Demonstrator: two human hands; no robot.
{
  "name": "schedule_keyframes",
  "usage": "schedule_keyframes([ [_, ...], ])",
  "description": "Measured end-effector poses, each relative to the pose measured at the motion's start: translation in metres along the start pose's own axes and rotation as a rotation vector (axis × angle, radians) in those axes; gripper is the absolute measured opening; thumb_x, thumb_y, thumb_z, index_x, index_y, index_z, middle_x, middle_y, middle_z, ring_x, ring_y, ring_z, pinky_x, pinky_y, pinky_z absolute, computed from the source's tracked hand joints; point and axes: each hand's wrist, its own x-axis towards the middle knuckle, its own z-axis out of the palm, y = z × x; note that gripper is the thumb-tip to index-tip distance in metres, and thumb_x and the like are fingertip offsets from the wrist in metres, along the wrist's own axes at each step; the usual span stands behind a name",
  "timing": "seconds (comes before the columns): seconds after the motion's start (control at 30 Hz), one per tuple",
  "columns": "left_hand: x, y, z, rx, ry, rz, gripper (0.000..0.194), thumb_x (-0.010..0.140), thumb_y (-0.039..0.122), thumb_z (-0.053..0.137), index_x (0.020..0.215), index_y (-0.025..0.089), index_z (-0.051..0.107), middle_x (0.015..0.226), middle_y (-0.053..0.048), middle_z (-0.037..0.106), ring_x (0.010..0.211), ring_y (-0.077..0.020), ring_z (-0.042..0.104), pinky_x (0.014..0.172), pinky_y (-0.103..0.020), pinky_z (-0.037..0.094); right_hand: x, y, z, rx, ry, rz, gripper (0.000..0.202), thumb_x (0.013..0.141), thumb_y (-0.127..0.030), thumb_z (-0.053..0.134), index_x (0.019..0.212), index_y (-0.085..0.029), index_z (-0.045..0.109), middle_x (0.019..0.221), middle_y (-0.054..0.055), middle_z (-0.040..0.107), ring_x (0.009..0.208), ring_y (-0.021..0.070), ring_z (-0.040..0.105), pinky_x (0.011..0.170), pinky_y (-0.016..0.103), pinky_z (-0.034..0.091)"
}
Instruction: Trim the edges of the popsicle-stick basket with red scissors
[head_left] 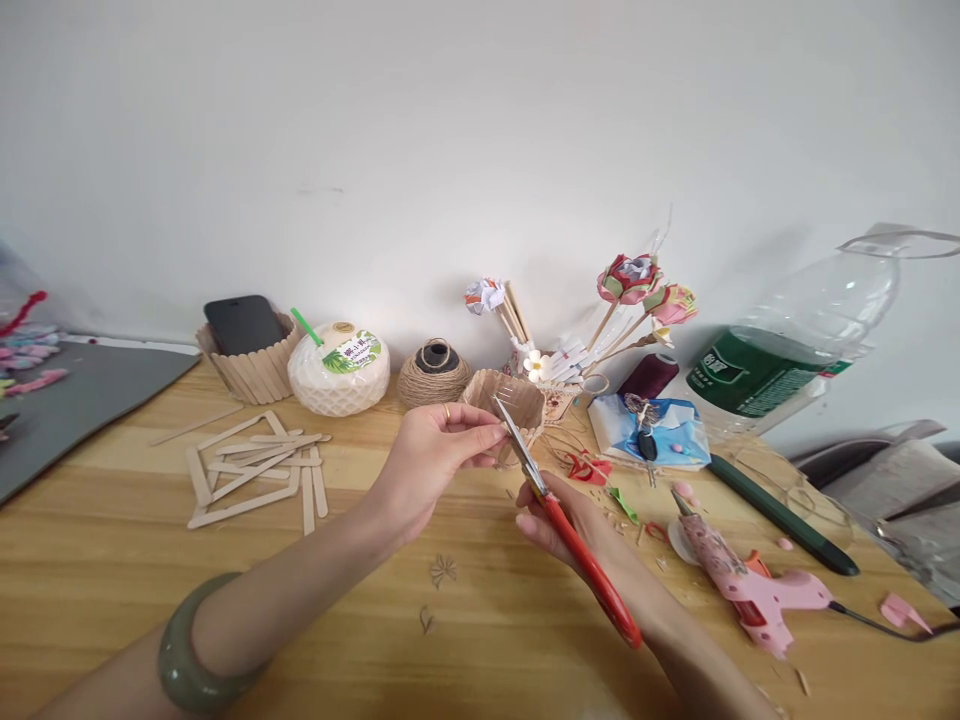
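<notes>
Pale wall (pixel 420 120) behind, my left hand (pixel 427 452) pinches something too small to make out, presumably steadying it beside the scissors (pixel 568 530). My right hand (pixel 589 518) wraps their red handles above the wooden table (pixel 330 620), for control I'd guess.

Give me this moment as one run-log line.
right hand: holding red-handled scissors | left hand: pinched beside blades, contents unclear | left side: craft sticks | right side: pink glue gun

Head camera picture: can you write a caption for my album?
Right hand holding red-handled metal scissors close beside the left hand, above a light-brown wooden table.
</notes>
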Motion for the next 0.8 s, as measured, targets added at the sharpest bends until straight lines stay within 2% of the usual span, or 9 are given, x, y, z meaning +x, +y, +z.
schedule_keyframes([
  [0.27, 0.0010, 0.0002, 0.0006, 0.033, 0.022, 0.026, 0.010, 0.063, 0.019, 0.070, 0.069, 0.013, 0.065, 0.064, 0.000, 0.065, 0.058, -0.0069, 0.055, 0.056, -0.019, 0.044, 0.0022, 0.0010, 0.0005, -0.049, 0.016, 0.003, 0.032, 0.079, -0.050, 0.051, 0.075, -0.020, 0.040, 0.068, -0.003, 0.042, 0.062, 0.0136, 0.037, 0.057, 0.025, 0.032],
  [0.8, 0.0025, -0.0023, -0.0009, -0.024, -0.004, -0.025, 0.013, 0.061, 0.019, 0.072, 0.070, 0.011, 0.065, 0.067, -0.002, 0.065, 0.064, -0.0099, 0.057, 0.061, -0.023, 0.045, 0.0037, 0.0044, 0.0028, -0.037, 0.021, -0.013, 0.035, 0.080, -0.051, 0.049, 0.069, -0.019, 0.038, 0.064, -0.004, 0.038, 0.059, 0.0119, 0.033, 0.053, 0.024, 0.026],
])
